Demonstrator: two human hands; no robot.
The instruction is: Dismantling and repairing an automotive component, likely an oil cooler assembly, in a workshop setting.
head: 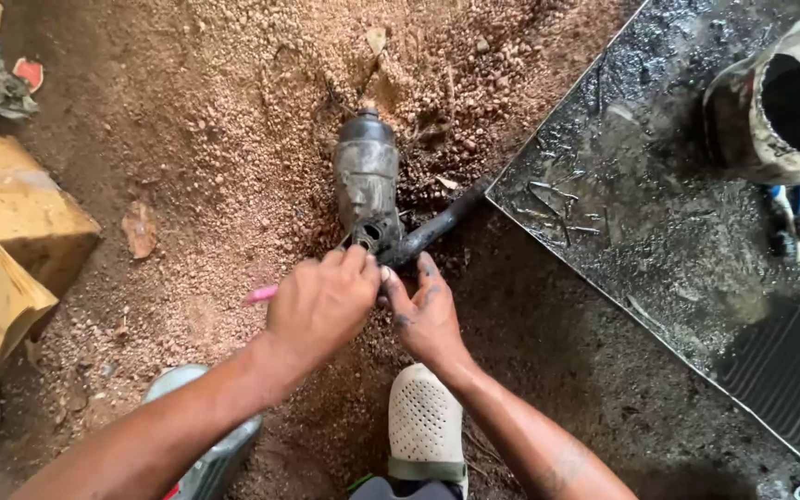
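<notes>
A dirty grey cylindrical motor part (366, 176) lies on the gravelly dirt floor, with a dark rod (437, 225) sticking out from its near end to the right. My left hand (321, 306) is closed around a pink-handled tool (259, 294), working at the part's near end. Fingers stained black, my right hand (426, 315) grips the near end of the dark rod just beside the left hand. My white perforated shoe (425, 421) stands right below the hands.
An oily black metal tray (641, 231) with loose nails lies at the right. A worn grey container (780, 102) sits at the top right. Yellowish wooden blocks (11, 213) are at the left. A grey shoe (206, 444) is at bottom left.
</notes>
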